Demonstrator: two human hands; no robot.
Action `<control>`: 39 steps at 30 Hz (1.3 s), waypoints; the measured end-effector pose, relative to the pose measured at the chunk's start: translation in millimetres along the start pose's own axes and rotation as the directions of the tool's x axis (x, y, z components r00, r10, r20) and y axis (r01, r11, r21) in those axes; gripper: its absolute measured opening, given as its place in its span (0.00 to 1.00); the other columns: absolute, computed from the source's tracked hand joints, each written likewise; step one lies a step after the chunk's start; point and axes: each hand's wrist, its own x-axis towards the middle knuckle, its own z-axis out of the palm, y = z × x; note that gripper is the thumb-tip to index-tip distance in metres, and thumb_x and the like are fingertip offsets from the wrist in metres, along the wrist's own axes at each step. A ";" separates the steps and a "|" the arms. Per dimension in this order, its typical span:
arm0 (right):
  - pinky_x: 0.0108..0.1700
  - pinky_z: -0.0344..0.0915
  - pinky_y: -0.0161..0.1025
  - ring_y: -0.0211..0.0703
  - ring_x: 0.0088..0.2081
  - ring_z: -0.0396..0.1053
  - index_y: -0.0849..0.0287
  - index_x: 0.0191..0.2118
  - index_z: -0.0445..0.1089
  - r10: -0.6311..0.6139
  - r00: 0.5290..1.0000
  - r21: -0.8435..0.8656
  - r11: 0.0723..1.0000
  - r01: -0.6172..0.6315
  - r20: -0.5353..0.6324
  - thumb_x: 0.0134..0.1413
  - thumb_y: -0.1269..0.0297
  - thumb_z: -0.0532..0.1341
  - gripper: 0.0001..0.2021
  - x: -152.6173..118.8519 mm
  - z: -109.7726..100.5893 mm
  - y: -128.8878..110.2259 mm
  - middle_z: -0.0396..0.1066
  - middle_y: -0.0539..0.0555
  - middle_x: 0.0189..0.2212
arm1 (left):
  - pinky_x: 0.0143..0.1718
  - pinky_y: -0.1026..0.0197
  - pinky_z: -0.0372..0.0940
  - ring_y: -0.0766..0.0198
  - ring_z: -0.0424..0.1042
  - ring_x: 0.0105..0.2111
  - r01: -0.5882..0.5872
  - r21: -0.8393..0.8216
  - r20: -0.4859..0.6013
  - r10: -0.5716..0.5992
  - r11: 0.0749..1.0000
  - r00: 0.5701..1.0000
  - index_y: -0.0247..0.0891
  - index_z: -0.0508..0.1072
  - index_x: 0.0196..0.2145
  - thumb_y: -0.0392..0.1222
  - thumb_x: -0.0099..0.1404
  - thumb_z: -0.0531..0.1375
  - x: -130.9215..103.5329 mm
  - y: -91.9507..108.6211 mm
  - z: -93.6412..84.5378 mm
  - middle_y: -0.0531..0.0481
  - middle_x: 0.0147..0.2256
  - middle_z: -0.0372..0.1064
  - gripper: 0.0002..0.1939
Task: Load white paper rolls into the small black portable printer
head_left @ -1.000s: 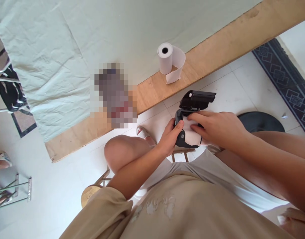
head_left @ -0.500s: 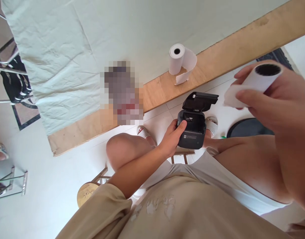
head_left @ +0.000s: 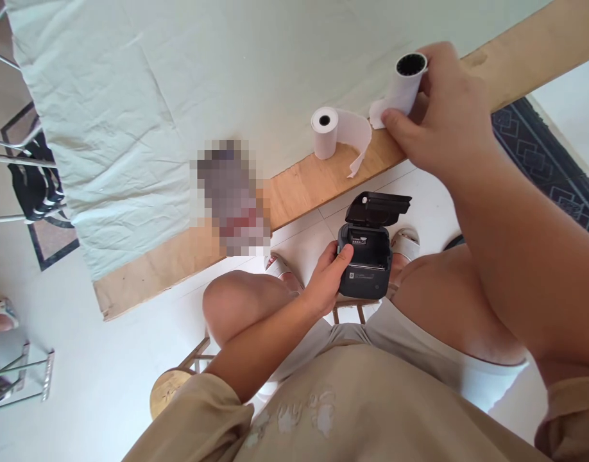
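Note:
My left hand (head_left: 329, 274) grips a small black receipt printer (head_left: 364, 280) by its left side, over my lap. The printer's lid (head_left: 378, 208) is flipped up, and its paper bay shows no roll inside. Up at the table edge, my right hand (head_left: 443, 115) is wrapped round a nearly used-up paper roll (head_left: 404, 90) with a wide dark core, standing upright; whether it rests on the table I cannot tell. To its left a fuller paper roll (head_left: 326, 138) stands upright on the table, with a loose torn tail curling to the right.
A pale green cloth (head_left: 256, 77) covers the table, leaving a bare wooden strip (head_left: 299, 192) along the front edge. A blurred-out item (head_left: 231, 199) lies left of the rolls. Below are a wooden stool (head_left: 169, 391) and a dark patterned mat (head_left: 545, 154).
My right hand has carried the nearly used-up roll forward and left to the table edge, beside the fuller roll. My left hand keeps its hold on the opened printer.

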 end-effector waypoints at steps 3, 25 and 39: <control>0.74 0.64 0.54 0.54 0.69 0.71 0.57 0.66 0.66 -0.190 0.964 0.099 0.972 0.211 -0.188 0.66 0.71 0.63 0.24 -4.2 -4.5 -3.7 0.74 0.59 0.66 | 0.43 0.58 0.71 0.56 0.81 0.42 0.025 -0.004 0.011 -0.024 1.000 1.000 0.40 0.78 0.45 0.68 0.55 0.80 -2.2 1.5 -1.1 0.49 0.40 0.82 0.34; 0.38 0.78 0.42 0.46 0.44 0.79 0.50 0.55 0.67 -0.048 0.993 0.697 0.716 -0.039 0.105 0.53 0.67 0.69 0.23 -61.0 21.4 -40.5 0.76 0.52 0.49 | 0.43 0.57 0.69 0.57 0.77 0.42 0.014 -0.034 0.001 -0.014 0.999 1.000 0.40 0.78 0.44 0.71 0.51 0.81 -4.6 1.2 -5.8 0.51 0.39 0.79 0.37; 0.41 0.80 0.50 0.57 0.46 0.84 0.49 0.59 0.70 -0.392 0.874 0.157 0.919 0.361 0.286 0.68 0.62 0.63 0.17 -130.0 20.9 29.6 0.83 0.57 0.51 | 0.42 0.59 0.68 0.60 0.76 0.40 -0.024 -0.008 -0.030 0.024 1.000 0.999 0.39 0.77 0.43 0.70 0.51 0.80 -0.8 -0.3 -3.6 0.52 0.38 0.78 0.37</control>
